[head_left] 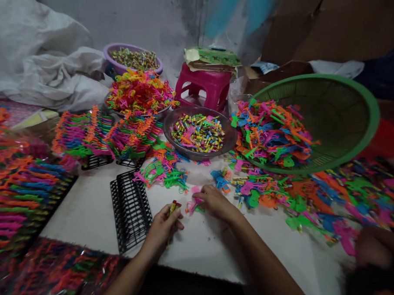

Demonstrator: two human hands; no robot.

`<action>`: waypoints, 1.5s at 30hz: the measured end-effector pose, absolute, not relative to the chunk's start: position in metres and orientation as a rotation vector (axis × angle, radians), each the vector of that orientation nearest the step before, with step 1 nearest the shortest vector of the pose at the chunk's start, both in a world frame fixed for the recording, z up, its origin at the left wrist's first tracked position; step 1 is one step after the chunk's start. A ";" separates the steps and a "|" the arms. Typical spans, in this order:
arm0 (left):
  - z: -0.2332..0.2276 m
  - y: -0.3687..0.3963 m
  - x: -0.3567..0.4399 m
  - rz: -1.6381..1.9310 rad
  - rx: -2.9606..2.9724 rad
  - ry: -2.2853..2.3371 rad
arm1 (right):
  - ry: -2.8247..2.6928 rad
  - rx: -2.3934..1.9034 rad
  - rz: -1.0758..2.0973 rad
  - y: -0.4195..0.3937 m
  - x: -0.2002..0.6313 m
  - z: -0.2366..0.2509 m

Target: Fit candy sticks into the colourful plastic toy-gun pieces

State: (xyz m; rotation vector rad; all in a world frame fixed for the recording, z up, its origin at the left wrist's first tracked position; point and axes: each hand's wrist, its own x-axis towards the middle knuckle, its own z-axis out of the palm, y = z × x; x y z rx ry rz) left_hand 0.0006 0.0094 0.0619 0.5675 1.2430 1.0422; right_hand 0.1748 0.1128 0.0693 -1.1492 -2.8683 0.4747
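My left hand (165, 226) is closed around a slim yellow tube (173, 207) with a dark red end pointing up. At the middle of the white table (201, 251), my right hand (215, 201) has its fingertips pinched on a pink plastic piece (195, 203). Small green and orange bits lie beside that piece. To the left of my left hand stands a black grid rack (129, 211) with open slots. Beyond my hands, a dark bowl (200, 155) holds many short yellow, red and blue tubes (198, 132).
A green basket (373, 113) with colourful plastic pieces (274, 131) stands right. Filled racks (10, 208) line the left. Behind are a heaped bowl of pieces (140, 91), a purple basin (106, 51) and a pink stool (203, 77). Part of another person (373, 248) shows lower right.
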 end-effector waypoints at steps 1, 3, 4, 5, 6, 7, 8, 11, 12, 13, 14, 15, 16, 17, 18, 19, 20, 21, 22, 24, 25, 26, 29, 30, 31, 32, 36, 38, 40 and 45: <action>0.064 0.007 -0.002 1.038 0.556 1.240 | -2.846 -1.225 0.439 0.112 0.174 0.071; 0.066 0.004 -0.004 1.050 0.533 1.218 | -2.743 -1.290 0.405 0.109 0.174 0.074; 0.066 0.002 -0.004 1.065 0.525 1.204 | -2.661 -1.307 0.444 0.107 0.175 0.074; 0.065 0.002 -0.003 1.075 0.521 1.190 | -2.546 -1.335 0.538 0.105 0.176 0.074; 0.064 0.002 -0.001 1.079 0.526 1.178 | -2.387 -1.377 0.683 0.102 0.176 0.073; 0.063 0.002 0.001 1.081 0.538 1.172 | -2.186 -1.420 0.863 0.098 0.175 0.071; 0.062 0.002 0.004 1.076 0.557 1.171 | -1.958 -1.448 1.050 0.094 0.173 0.069; 0.061 0.005 0.012 1.073 0.629 1.183 | -1.348 -1.352 1.464 0.078 0.163 0.066; 0.062 0.005 0.014 1.090 0.649 1.182 | -1.221 -1.297 1.528 0.072 0.159 0.066; 0.062 0.006 0.016 1.111 0.663 1.175 | -1.130 -1.250 1.560 0.067 0.154 0.066; 0.062 0.006 0.017 1.133 0.670 1.166 | -1.066 -1.216 1.564 0.062 0.149 0.068; 0.062 0.006 0.018 1.149 0.671 1.157 | -1.025 -1.195 1.550 0.058 0.145 0.070; 0.062 0.005 0.019 1.156 0.667 1.152 | -1.007 -1.186 1.529 0.055 0.141 0.072; 0.062 0.004 0.019 1.158 0.659 1.154 | -1.009 -1.185 1.506 0.052 0.138 0.074; 0.061 0.004 0.020 1.158 0.651 1.159 | -1.027 -1.190 1.481 0.050 0.135 0.076; 0.061 0.003 0.020 1.156 0.641 1.167 | -1.057 -1.199 1.453 0.048 0.133 0.077; 0.061 0.002 0.020 1.152 0.630 1.175 | -1.092 -1.209 1.425 0.047 0.131 0.079; 0.062 0.001 0.020 1.153 0.619 1.183 | -1.126 -1.219 1.396 0.046 0.130 0.079; 0.062 0.000 0.019 1.152 0.607 1.190 | -1.156 -1.228 1.365 0.045 0.129 0.080; 0.064 -0.001 0.019 1.136 0.580 1.196 | -1.193 -1.244 1.306 0.043 0.127 0.080; 0.064 -0.002 0.019 1.128 0.568 1.195 | -1.198 -1.252 1.285 0.043 0.127 0.081; 0.064 -0.002 0.019 1.120 0.560 1.191 | -1.195 -1.260 1.268 0.042 0.127 0.081; 0.063 -0.001 0.020 1.130 0.562 1.181 | -1.198 -1.295 1.235 0.041 0.126 0.080; 0.063 -0.001 0.020 1.139 0.568 1.185 | -1.206 -1.308 1.223 0.040 0.126 0.079; 0.062 0.000 0.021 1.150 0.572 1.196 | -1.213 -1.322 1.206 0.039 0.125 0.078; 0.062 0.000 0.021 1.161 0.578 1.208 | -1.216 -1.339 1.187 0.038 0.124 0.077; 0.060 0.000 0.022 1.174 0.646 1.214 | -1.224 -1.425 1.118 0.032 0.124 0.070; 0.058 0.000 0.023 1.160 0.683 1.208 | -1.265 -1.456 1.107 0.029 0.126 0.067; 0.057 0.000 0.023 1.150 0.702 1.222 | -1.287 -1.461 1.112 0.026 0.129 0.066; 0.059 0.001 0.022 1.105 0.749 1.200 | -1.245 -1.435 1.145 0.025 0.135 0.072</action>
